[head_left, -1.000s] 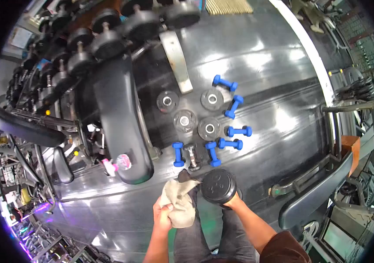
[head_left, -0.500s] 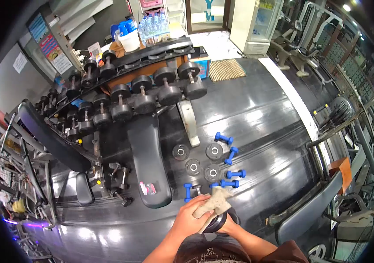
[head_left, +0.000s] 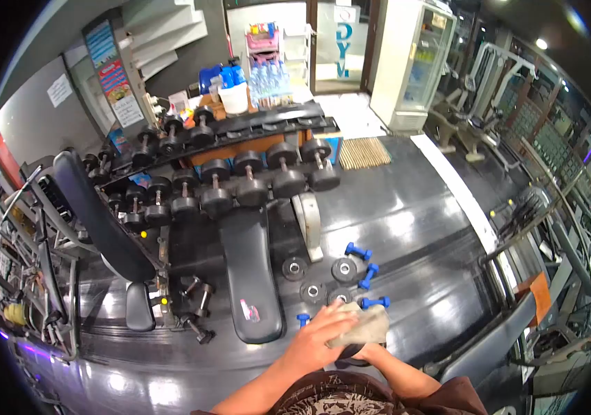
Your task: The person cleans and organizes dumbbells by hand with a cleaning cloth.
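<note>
My left hand (head_left: 320, 337) is closed on a beige cloth (head_left: 370, 328), pressing it over the top of a black dumbbell (head_left: 348, 353). Most of that dumbbell is hidden by the cloth and my hands. My right hand (head_left: 371, 354) grips it from the right side, with its fingers largely covered. Just beyond my hands, round black weight plates (head_left: 313, 292) lie flat on the floor. Several small blue dumbbells (head_left: 376, 303) lie around them, one partly behind my left hand.
A black padded bench (head_left: 250, 277) stands ahead to the left, with a small pink-labelled bottle (head_left: 249, 311) on it. Behind is a rack of large black dumbbells (head_left: 250, 185). Chrome dumbbells (head_left: 204, 299) lie left of the bench. Another bench (head_left: 479, 353) is at the right.
The view has tilted up, so the room appears lower. My left hand and the cloth have shifted right over the dumbbell, covering more of it. My right hand still holds the dumbbell.
</note>
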Demonstrator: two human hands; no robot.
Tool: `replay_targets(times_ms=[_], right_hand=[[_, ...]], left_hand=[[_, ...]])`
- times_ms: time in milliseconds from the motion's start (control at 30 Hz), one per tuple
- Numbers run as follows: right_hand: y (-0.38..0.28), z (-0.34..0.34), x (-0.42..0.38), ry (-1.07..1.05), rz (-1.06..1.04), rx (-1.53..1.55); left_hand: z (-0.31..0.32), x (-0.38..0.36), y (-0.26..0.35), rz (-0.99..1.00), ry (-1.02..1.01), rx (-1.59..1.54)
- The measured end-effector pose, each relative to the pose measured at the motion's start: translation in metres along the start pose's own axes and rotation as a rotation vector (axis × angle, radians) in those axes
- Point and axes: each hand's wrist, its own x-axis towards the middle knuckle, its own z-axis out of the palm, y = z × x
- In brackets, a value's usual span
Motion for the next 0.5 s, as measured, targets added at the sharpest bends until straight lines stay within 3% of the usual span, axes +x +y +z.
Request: replay_targets(times_ms=[133, 167, 233, 367, 500], right_hand=[[-0.036, 0.002, 0.019, -0.110, -0.078, -0.086], [-0.034, 0.009, 0.020, -0.039, -0.079, -0.080], [-0.021, 0.020, 0.016, 0.081, -0.055, -0.049], [-0.035, 0.015, 0.019, 0.028, -0.060, 0.044], [-0.060, 0.024, 0.041, -0.072, -0.140, 0.117]], left_hand=[[-0.044, 0.011, 0.006, 0.006, 0.060, -0.023], [-0.056, 0.007, 0.014, 0.019, 0.056, -0.048], [-0.057, -0.003, 0.034, 0.173, 0.017, 0.026], [-0.056, -0.023, 0.079, 0.318, -0.112, 0.112], [-0.066, -0.025, 0.065, 0.215, 0.070, 0.211]])
